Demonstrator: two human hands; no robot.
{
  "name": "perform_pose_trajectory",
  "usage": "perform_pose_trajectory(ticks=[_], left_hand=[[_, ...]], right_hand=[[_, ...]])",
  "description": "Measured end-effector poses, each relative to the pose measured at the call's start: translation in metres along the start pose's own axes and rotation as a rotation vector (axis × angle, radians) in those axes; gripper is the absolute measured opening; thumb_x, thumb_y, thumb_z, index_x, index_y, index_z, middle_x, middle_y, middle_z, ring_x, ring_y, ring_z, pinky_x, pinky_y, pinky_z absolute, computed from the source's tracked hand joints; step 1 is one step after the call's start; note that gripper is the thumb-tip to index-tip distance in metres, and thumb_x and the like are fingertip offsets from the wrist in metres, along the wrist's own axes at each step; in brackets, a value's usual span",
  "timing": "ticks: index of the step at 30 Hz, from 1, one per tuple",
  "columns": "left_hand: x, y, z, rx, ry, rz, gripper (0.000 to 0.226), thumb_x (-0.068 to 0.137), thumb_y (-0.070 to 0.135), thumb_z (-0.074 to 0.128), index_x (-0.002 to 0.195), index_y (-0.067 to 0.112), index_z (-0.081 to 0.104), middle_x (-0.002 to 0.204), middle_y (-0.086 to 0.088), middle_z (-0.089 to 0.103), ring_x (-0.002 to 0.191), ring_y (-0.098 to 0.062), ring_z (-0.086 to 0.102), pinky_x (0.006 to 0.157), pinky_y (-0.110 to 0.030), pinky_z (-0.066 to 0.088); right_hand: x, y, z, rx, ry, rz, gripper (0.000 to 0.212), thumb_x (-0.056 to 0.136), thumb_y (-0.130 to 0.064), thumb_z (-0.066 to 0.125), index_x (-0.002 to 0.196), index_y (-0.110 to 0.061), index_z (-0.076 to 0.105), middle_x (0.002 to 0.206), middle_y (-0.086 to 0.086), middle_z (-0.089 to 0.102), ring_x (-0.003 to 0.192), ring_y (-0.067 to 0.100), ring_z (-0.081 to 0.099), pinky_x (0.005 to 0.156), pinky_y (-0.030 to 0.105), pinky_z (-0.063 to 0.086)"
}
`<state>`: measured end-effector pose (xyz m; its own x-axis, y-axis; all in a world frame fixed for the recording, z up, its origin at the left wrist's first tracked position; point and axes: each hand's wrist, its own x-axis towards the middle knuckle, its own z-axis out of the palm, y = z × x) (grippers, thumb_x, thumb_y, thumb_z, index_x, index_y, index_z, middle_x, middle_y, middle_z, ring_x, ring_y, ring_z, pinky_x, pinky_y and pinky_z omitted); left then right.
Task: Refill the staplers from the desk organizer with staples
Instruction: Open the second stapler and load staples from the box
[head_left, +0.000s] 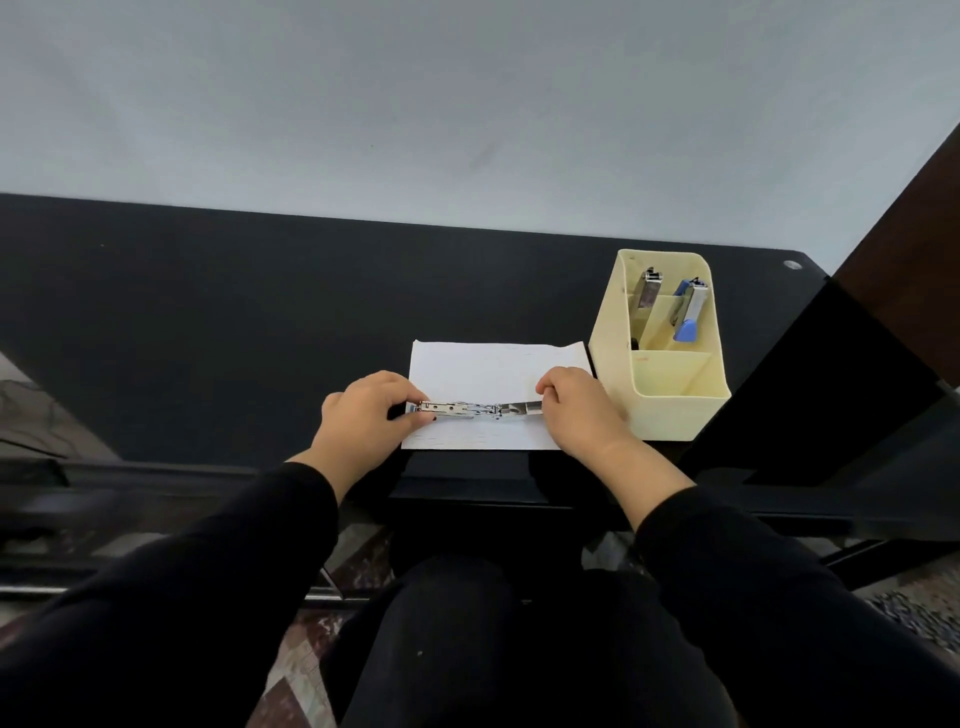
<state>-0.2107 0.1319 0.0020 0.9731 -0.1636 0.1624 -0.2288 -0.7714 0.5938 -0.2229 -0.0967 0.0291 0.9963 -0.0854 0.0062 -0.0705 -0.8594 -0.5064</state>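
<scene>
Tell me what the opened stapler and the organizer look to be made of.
The opened stapler looks like bare, shiny metal: it glints silver along its length. The organizer is probably plastic, matte cream, with smooth moulded walls and thin dividers.

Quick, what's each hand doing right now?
Left hand: grips the left end of the opened stapler.
Right hand: grips its right end.

Ends of the open stapler (478, 409) hidden under left grip (358, 421) and right grip (576, 410), what sits in its channel too small for me to tell
</scene>
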Motion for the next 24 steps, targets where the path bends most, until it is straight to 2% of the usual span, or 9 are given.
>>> perform_pose_trajectory(ticks=[2,4,6,8,11,16,18,22,24], left_hand=[[-0.001,-0.005,0.003,0.02,0.004,0.019,0.018,0.081,0.041,0.063,0.098,0.034,0.067,0.108,0.024,0.054,0.103,0.003,0.043,0.092,-0.03,0.021],[-0.003,-0.009,0.006,0.035,0.016,0.04,0.023,0.082,0.042,0.061,0.104,0.035,0.066,0.118,0.023,0.053,0.114,0.001,0.042,0.094,-0.028,0.017],[-0.005,-0.013,0.009,0.044,0.032,0.065,0.027,0.083,0.043,0.06,0.108,0.034,0.064,0.124,0.022,0.052,0.122,0.0,0.039,0.096,-0.028,0.015],[-0.005,-0.015,0.01,0.022,0.042,0.077,0.029,0.082,0.042,0.061,0.11,0.033,0.064,0.125,0.02,0.054,0.125,0.0,0.038,0.101,-0.029,0.017],[-0.005,-0.014,0.011,-0.067,0.057,0.081,0.026,0.08,0.037,0.067,0.105,0.031,0.067,0.121,0.015,0.059,0.125,0.001,0.04,0.107,-0.035,0.024],[-0.004,-0.013,0.01,-0.131,0.085,0.077,0.021,0.077,0.035,0.07,0.097,0.028,0.071,0.116,0.011,0.064,0.121,0.001,0.044,0.104,-0.029,0.029],[-0.004,-0.012,0.009,-0.147,0.089,0.071,0.021,0.077,0.034,0.07,0.096,0.026,0.072,0.115,0.01,0.064,0.121,-0.001,0.045,0.104,-0.03,0.031],[-0.003,-0.012,0.01,-0.148,0.097,0.055,0.022,0.076,0.033,0.071,0.096,0.024,0.072,0.114,0.01,0.065,0.12,0.0,0.046,0.098,-0.018,0.024],[-0.003,-0.012,0.01,-0.147,0.09,0.053,0.022,0.076,0.033,0.071,0.096,0.023,0.072,0.114,0.011,0.064,0.12,0.0,0.045,0.098,-0.016,0.023]], right_hand=[[0.0,-0.004,0.004,-0.112,-0.009,-0.021,0.027,0.093,-0.011,0.036,0.11,-0.01,0.057,0.118,0.008,0.052,0.109,0.025,0.049,0.092,0.034,0.035],[0.0,-0.007,0.008,-0.196,0.014,-0.037,0.026,0.092,-0.013,0.038,0.109,-0.014,0.058,0.115,0.005,0.051,0.11,0.024,0.047,0.093,0.035,0.029],[-0.001,-0.014,0.014,-0.09,0.034,-0.091,0.021,0.09,-0.013,0.043,0.103,-0.012,0.06,0.108,0.003,0.05,0.105,0.022,0.047,0.09,0.032,0.029],[-0.002,-0.027,0.019,0.099,0.025,-0.163,0.015,0.087,-0.012,0.05,0.095,-0.01,0.063,0.098,0.0,0.047,0.096,0.018,0.048,0.088,0.029,0.037],[-0.003,-0.049,0.027,0.241,-0.045,-0.217,0.009,0.084,-0.015,0.057,0.087,-0.013,0.066,0.091,-0.004,0.048,0.085,0.01,0.047,0.078,0.02,0.039],[-0.001,-0.067,0.04,0.207,-0.088,-0.149,0.007,0.079,-0.024,0.062,0.078,-0.02,0.067,0.092,-0.002,0.058,0.088,0.016,0.054,0.087,0.041,0.043],[-0.001,-0.069,0.043,0.188,-0.079,-0.13,0.007,0.076,-0.028,0.065,0.071,-0.024,0.064,0.088,-0.003,0.058,0.088,0.016,0.055,0.085,0.04,0.042],[-0.001,-0.071,0.047,0.178,-0.035,-0.101,0.015,0.073,-0.03,0.067,0.063,-0.029,0.057,0.075,-0.01,0.051,0.085,0.015,0.054,0.079,0.037,0.039],[-0.001,-0.072,0.05,0.167,-0.012,-0.088,0.015,0.072,-0.031,0.067,0.062,-0.028,0.056,0.075,-0.01,0.05,0.085,0.015,0.054,0.077,0.036,0.036]])
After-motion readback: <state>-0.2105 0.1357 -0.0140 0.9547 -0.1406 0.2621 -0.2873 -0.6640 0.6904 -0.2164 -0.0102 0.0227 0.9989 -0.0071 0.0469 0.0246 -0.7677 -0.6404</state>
